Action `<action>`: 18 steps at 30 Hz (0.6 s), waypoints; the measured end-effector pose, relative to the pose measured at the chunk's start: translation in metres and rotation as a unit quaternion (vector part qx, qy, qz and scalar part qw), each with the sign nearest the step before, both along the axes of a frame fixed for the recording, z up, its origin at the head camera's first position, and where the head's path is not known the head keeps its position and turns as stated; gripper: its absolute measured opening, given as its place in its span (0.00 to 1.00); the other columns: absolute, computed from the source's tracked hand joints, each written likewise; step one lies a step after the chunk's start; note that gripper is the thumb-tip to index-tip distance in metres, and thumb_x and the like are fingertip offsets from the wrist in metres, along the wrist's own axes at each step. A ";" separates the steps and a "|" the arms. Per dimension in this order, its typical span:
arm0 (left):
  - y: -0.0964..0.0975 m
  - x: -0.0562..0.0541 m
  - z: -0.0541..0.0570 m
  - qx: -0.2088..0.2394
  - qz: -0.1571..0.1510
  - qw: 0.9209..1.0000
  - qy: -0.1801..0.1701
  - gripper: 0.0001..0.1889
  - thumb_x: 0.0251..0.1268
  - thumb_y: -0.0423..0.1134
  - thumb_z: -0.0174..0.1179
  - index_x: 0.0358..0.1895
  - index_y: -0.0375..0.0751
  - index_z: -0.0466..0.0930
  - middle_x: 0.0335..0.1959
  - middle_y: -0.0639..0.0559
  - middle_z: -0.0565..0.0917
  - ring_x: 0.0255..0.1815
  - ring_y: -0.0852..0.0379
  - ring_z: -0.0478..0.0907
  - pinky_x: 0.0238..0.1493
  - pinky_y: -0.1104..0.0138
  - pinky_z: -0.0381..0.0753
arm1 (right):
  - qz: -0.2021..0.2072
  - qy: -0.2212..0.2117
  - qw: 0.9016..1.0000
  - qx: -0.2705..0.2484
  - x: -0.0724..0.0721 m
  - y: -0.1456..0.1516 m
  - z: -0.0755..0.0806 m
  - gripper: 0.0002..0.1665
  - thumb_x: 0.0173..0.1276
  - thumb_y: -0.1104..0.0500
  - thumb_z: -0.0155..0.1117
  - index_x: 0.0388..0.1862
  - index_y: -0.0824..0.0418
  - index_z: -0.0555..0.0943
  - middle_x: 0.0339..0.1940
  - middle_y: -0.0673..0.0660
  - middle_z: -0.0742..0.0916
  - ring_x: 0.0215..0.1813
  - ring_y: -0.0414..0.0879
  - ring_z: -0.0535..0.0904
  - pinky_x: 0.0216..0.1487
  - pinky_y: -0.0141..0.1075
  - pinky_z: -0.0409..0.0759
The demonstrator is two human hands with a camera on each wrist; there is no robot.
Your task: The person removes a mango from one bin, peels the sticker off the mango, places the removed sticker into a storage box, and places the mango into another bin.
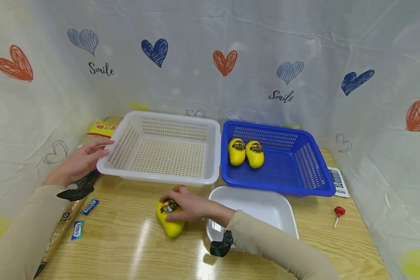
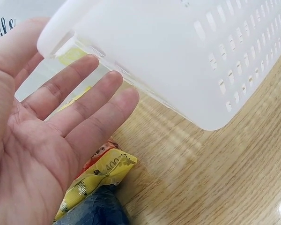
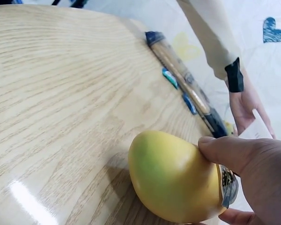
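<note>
My right hand [image 1: 190,204] grips a yellow mango [image 1: 175,228] with a dark label, thumb and fingers around its sides, low over the table in front of the baskets. Some green tint shows on this mango [image 3: 173,176] in the right wrist view. At the left end of a white slotted basket [image 1: 161,180], my left hand [image 1: 82,161] touches the rim. In the left wrist view, three fairly straight fingers [image 2: 86,110] extend beneath that rim. Two more labelled mangoes [image 1: 237,153] lie side by side in the blue basket [image 1: 280,190].
A white tray [image 1: 287,210] stands below the blue basket, under my right forearm. Two small blue wrapped sweets [image 1: 77,230] and several packages, one a yellow bag [image 1: 103,127], lie on the left. On the right are a red lollipop [image 1: 339,211] and a printed packet [image 1: 339,182].
</note>
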State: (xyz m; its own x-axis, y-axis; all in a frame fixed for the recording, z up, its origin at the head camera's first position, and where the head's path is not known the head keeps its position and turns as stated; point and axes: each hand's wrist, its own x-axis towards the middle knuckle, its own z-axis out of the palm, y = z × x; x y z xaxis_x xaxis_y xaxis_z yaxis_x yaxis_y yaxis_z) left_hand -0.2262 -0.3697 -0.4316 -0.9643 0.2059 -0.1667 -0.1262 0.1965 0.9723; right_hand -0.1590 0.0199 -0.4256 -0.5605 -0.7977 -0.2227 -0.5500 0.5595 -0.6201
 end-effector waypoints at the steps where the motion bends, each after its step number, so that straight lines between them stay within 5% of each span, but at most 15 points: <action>1: 0.000 0.000 0.000 -0.001 0.001 1.000 0.001 0.24 0.78 0.44 0.49 0.73 0.49 0.60 0.59 0.60 0.69 0.50 0.65 0.77 0.47 0.68 0.82 | 0.000 0.001 1.000 -0.001 0.000 0.000 0.000 0.31 0.67 0.45 0.66 0.67 0.46 0.70 0.68 0.62 0.67 0.63 0.48 0.70 0.61 0.36 0.71; 18: -0.003 -0.003 -0.003 -0.010 -0.006 1.000 0.000 0.24 0.78 0.44 0.47 0.74 0.49 0.59 0.60 0.60 0.69 0.51 0.65 0.77 0.47 0.68 0.82 | -0.001 -0.005 1.000 -0.028 -0.003 0.004 -0.001 0.32 0.67 0.47 0.66 0.69 0.48 0.70 0.69 0.62 0.67 0.66 0.48 0.67 0.62 0.37 0.69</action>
